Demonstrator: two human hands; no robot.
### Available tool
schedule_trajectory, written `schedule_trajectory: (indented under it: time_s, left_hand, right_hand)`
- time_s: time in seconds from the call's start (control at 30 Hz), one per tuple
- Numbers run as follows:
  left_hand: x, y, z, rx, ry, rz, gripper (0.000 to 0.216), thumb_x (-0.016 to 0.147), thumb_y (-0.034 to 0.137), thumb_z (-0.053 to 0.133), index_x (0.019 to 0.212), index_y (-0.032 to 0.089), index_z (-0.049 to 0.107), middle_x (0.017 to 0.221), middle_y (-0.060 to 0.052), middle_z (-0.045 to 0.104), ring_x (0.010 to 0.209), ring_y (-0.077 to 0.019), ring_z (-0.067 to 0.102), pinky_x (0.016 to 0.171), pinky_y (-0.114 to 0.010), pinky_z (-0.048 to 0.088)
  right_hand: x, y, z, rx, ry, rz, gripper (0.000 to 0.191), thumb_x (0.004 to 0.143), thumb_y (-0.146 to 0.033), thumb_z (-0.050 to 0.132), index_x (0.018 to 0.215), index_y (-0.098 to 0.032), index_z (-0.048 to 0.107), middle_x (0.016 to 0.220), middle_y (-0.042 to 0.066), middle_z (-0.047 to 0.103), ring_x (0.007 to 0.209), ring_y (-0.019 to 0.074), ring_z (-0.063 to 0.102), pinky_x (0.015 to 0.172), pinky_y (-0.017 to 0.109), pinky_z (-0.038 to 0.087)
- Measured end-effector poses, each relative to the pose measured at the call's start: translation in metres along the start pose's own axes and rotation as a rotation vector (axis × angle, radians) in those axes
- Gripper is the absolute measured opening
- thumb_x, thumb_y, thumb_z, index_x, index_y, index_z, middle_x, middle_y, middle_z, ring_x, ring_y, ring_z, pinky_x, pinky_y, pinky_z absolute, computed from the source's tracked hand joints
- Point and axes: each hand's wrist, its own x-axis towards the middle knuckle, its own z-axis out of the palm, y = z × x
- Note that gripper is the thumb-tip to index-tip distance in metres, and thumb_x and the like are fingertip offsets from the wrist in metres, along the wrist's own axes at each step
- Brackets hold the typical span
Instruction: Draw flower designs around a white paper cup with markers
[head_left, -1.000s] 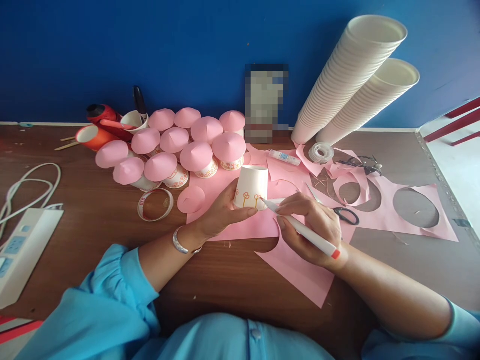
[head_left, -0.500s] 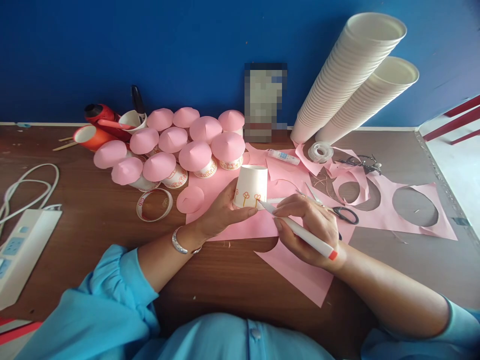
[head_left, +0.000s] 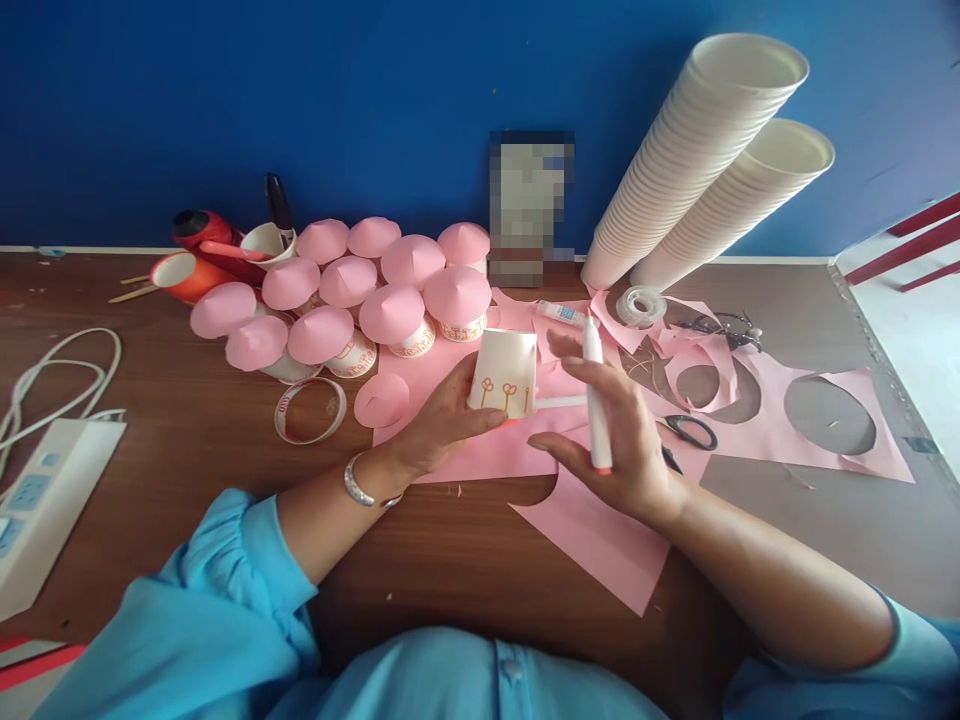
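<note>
In the head view my left hand grips a white paper cup turned upside down, thumb along its lower edge. Orange-red flowers with stems are drawn on the cup's side. My right hand, just right of the cup, holds a white marker upright between its fingers, its reddish tip raised and clear of the cup. The thumb points toward the cup without touching it. Behind the cup a second white stick-like pen lies partly hidden on pink paper.
Several cups with pink cone tops stand at the back left. Tall stacks of paper cups lean by the blue wall. Scissors, tape, a glue tube, a cut cup ring and a power strip lie around.
My right hand has lifted the marker off the cup and swung it upright, fingers loosened. The cup has turned slightly in my left hand, shifting the drawn flowers leftward.
</note>
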Motion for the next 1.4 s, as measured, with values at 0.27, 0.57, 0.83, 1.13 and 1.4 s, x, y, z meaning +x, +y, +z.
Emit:
schedule_trajectory:
  time_s: [0.27, 0.57, 0.83, 1.13, 1.4]
  left_hand:
    - [-0.003, 0.0, -0.001, 0.048, -0.124, -0.007, 0.064, 0.083, 0.041, 0.088, 0.14, 0.028, 0.061, 0.133, -0.01, 0.068, 0.124, -0.0325, 0.064, 0.1, -0.045, 0.054]
    - [-0.001, 0.005, 0.004, 0.17, -0.015, 0.019, 0.067, 0.08, 0.042, 0.09, 0.138, 0.026, 0.059, 0.133, -0.01, 0.066, 0.122, -0.0311, 0.062, 0.098, -0.044, 0.054]
    - [-0.001, -0.006, -0.004, 0.151, 0.015, 0.031, 0.061, 0.082, 0.042, 0.089, 0.135, 0.026, 0.065, 0.136, -0.01, 0.069, 0.128, -0.0316, 0.063, 0.104, -0.045, 0.051]
    - [-0.002, -0.004, -0.004, 0.172, -0.003, 0.018, 0.063, 0.084, 0.038, 0.088, 0.14, 0.027, 0.062, 0.15, -0.011, 0.064, 0.141, -0.0359, 0.058, 0.107, -0.046, 0.051]
    - [-0.002, -0.001, -0.001, 0.153, -0.012, 0.014, 0.066, 0.084, 0.037, 0.088, 0.143, 0.027, 0.061, 0.153, -0.012, 0.064, 0.148, -0.0383, 0.053, 0.11, -0.048, 0.051]
  right_hand:
    - [0.004, 0.003, 0.004, -0.101, -0.05, -0.04, 0.069, 0.094, -0.026, 0.08, 0.153, -0.025, 0.045, 0.153, 0.02, 0.062, 0.142, 0.0382, 0.06, 0.112, 0.061, 0.056]
    - [0.001, 0.001, 0.0, -0.103, 0.044, -0.117, 0.067, 0.099, -0.028, 0.072, 0.16, -0.025, 0.045, 0.137, 0.019, 0.07, 0.123, 0.0364, 0.069, 0.096, 0.056, 0.062]
    - [0.005, -0.016, -0.017, -0.009, 0.015, -0.152, 0.027, 0.101, -0.017, 0.06, 0.126, -0.019, 0.07, 0.091, 0.008, 0.074, 0.074, 0.02, 0.071, 0.058, 0.033, 0.059]
    - [0.001, -0.016, -0.011, -0.032, 0.028, -0.145, 0.019, 0.096, -0.012, 0.062, 0.111, -0.022, 0.066, 0.085, 0.006, 0.074, 0.074, 0.0204, 0.075, 0.057, 0.033, 0.06]
    - [0.002, -0.015, -0.01, -0.05, 0.024, -0.153, 0.02, 0.095, -0.012, 0.062, 0.112, -0.022, 0.066, 0.085, 0.006, 0.073, 0.074, 0.0201, 0.075, 0.059, 0.032, 0.06]
